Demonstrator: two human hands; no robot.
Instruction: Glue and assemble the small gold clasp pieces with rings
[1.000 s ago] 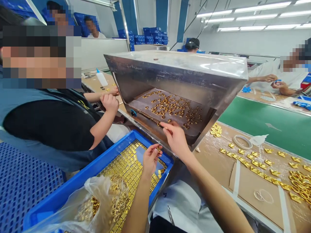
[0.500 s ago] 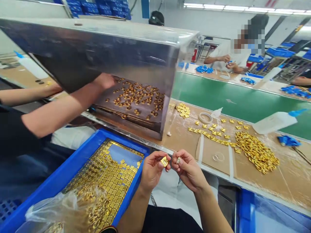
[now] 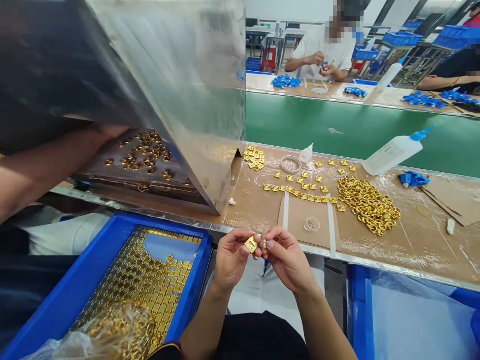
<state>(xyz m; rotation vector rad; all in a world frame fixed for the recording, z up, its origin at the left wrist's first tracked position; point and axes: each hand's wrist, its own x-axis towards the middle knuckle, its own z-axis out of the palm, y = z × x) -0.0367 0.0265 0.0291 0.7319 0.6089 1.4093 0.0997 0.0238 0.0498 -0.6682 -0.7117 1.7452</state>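
Thumb and fingers of my left hand (image 3: 233,257) pinch a square gold piece (image 3: 251,244), its face turned up. Close beside it, my right hand (image 3: 287,257) is closed on a small shiny metal piece (image 3: 264,244), partly hidden by the fingertips. Both hands are just in front of the table's edge. On the table lie a row of square gold pieces (image 3: 296,193) and a heap of gold rings (image 3: 369,204). A blue tray (image 3: 86,250) at my left holds many gold squares and a plastic bag of gold rings (image 3: 122,327).
A metal hood (image 3: 210,100) stands at the left, with a co-worker's arm (image 3: 56,160) reaching under it. A white bottle (image 3: 393,155) lies tilted beyond the rings. Past the green belt (image 3: 300,112) sits a person (image 3: 322,50). A blue bin (image 3: 360,315) is at lower right.
The view has swung to the right, so the hood and tray sit further left. My hands keep their pinches, with the two pieces now slightly closer. The co-worker's arm has shifted under the hood.
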